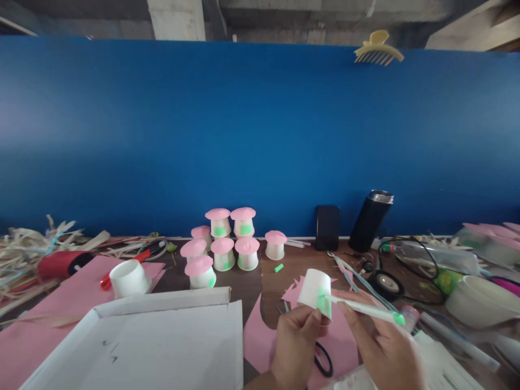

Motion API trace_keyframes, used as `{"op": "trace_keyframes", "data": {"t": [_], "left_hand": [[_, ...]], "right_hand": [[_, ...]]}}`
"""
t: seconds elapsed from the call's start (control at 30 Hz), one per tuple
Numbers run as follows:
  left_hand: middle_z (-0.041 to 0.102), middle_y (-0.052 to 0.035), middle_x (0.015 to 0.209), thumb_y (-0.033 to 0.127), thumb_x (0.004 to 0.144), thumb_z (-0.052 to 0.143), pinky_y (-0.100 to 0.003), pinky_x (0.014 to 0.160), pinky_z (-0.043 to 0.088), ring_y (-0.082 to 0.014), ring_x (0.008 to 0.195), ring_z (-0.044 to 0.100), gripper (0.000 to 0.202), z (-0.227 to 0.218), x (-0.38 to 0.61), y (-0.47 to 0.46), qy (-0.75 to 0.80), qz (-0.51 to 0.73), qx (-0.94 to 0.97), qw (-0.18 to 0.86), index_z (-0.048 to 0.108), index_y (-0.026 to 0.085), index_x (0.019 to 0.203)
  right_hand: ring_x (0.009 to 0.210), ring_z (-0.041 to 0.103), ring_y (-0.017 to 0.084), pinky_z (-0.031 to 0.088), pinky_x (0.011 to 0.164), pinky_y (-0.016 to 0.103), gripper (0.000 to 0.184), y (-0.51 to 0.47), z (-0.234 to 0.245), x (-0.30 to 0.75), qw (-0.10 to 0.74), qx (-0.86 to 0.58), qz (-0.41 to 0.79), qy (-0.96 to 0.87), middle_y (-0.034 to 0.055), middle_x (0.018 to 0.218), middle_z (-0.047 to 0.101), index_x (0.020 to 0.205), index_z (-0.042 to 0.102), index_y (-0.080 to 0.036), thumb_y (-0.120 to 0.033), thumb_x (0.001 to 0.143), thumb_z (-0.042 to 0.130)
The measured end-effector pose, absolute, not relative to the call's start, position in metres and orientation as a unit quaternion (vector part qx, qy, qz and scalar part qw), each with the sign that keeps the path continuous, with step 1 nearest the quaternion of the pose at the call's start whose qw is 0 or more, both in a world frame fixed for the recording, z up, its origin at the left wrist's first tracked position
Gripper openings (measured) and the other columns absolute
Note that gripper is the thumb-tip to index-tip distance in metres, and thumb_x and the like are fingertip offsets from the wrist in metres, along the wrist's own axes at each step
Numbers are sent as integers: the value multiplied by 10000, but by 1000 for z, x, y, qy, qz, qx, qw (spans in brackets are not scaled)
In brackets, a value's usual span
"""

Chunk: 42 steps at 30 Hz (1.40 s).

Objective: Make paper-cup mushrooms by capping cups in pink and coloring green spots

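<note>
My left hand [296, 341] grips a white paper cup [314, 290] held on its side, low in the middle of the view. A green patch shows on the cup's wall. My right hand [384, 346] pinches a white marker with a green end [371, 310], its tip touching the green patch on the cup. Both hands hover over pink paper scraps [260, 336] and black-handled scissors [323, 363] on the brown table.
Several white cups with pink caps [227, 241] stand in a group at the back. An upturned white cup [129, 277] sits on pink paper at left. A white cardboard tray [162, 341] lies in front. A phone [327, 227], black flask [370, 219], cables and bowls crowd the right.
</note>
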<state>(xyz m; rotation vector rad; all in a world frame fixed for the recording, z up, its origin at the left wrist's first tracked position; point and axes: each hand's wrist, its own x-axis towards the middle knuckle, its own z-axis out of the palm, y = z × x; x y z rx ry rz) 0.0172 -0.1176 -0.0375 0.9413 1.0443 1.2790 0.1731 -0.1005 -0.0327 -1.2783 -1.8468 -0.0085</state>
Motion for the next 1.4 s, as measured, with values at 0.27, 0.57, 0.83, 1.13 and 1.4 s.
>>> {"op": "trace_keyframes", "data": {"t": [0.27,0.57,0.83,1.13,1.4], "left_hand": [[666,-66,725,524,738,616,-311,729,481,-194,733,597,408,-40,18,-118,440,551,400,585,730,133,713],[659,-66,721,513,724,640,-307,712,482,-183,715,587,392,-42,19,-116,428,560,388,593,731,133,694],[672,-67,724,508,690,697,-307,747,490,-171,719,598,389,-56,20,-110,395,571,327,641,742,124,727],[681,-85,747,508,712,675,-298,734,482,-185,754,602,399,-48,17,-114,397,567,349,632,738,114,726],[686,-87,735,492,717,677,-286,722,478,-175,735,595,385,-45,19,-117,402,570,344,628,729,111,705]], "right_hand": [[1090,608,251,503,905,364,290,-100,-35,175,429,-506,-5,-748,53,1098,698,1057,668,-248,-405,864,519],[1058,625,237,489,934,373,260,-99,-36,175,436,-503,-2,-746,27,1073,707,1034,669,-266,-399,866,522],[1048,631,245,498,912,377,270,-99,-38,175,436,-511,-14,-741,41,1066,709,1029,675,-261,-409,863,522],[1038,633,226,514,876,315,254,-101,-35,174,449,-516,-12,-729,43,1046,705,1009,663,-254,-412,854,538],[1147,566,248,477,931,360,287,-99,-39,177,439,-514,5,-737,53,1127,668,1090,630,-255,-405,875,514]]}}
